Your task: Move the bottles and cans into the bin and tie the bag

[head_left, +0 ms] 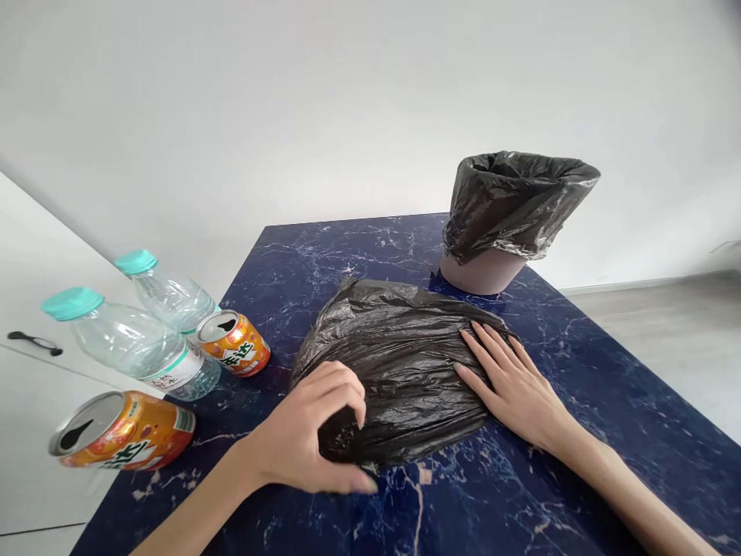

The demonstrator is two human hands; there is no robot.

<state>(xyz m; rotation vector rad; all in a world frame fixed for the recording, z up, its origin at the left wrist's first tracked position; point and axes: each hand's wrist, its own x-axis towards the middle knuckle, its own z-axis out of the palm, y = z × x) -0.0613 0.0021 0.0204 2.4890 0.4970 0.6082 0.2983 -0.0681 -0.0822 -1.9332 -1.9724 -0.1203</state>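
Note:
A black plastic garbage bag (405, 347) lies spread and wrinkled on the blue marble-patterned table (359, 247). My right hand (515, 386) rests flat on the bag's right side, fingers stretched out. At its lower left side is my left hand (321, 432), its fingers curved and its thumb apart from them, with nothing between the tips. Whether the left fingers touch the bag I cannot tell. Left of that hand stand two opened orange soda cans, a nearer one (130, 432) and a farther one (235, 342).
Two clear plastic bottles with turquoise caps, one nearer (133, 340) and one farther (174, 297), stand by the cans along the left edge. A trash bin (483, 270) lined with a black bag (509, 208) stands at the back right. Behind the table rises a white wall (347, 100).

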